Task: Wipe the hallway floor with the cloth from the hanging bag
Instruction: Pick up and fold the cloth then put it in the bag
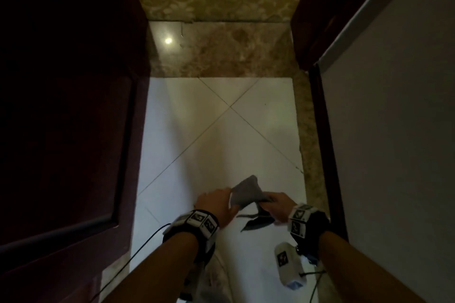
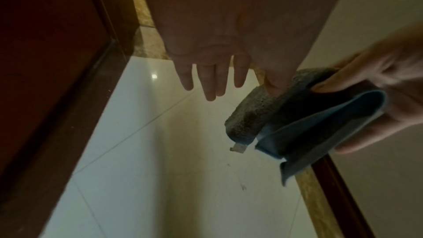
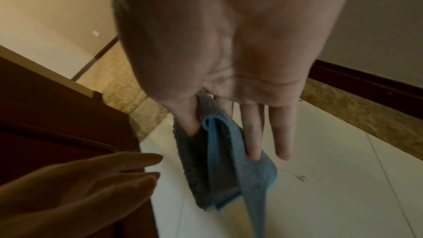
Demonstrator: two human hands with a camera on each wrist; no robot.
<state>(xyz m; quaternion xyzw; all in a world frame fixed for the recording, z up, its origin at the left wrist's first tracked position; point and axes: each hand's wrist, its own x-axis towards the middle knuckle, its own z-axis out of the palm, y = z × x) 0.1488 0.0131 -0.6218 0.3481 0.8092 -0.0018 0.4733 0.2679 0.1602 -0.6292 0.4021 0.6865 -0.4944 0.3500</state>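
Over white floor (image 1: 197, 130), cloth (image 1: 246, 192) half-hidden in right hand (image 1: 278, 205)

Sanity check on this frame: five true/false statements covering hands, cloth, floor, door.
1. The right hand pinches the cloth. True.
2. The cloth lies spread flat on the floor. False: it hangs folded from the hand, above the floor.
3. The left hand has its fingers straight. True.
4. The floor is dark wood. False: it is pale tile with diagonal joints.
5. A dark door stands on the left. True.
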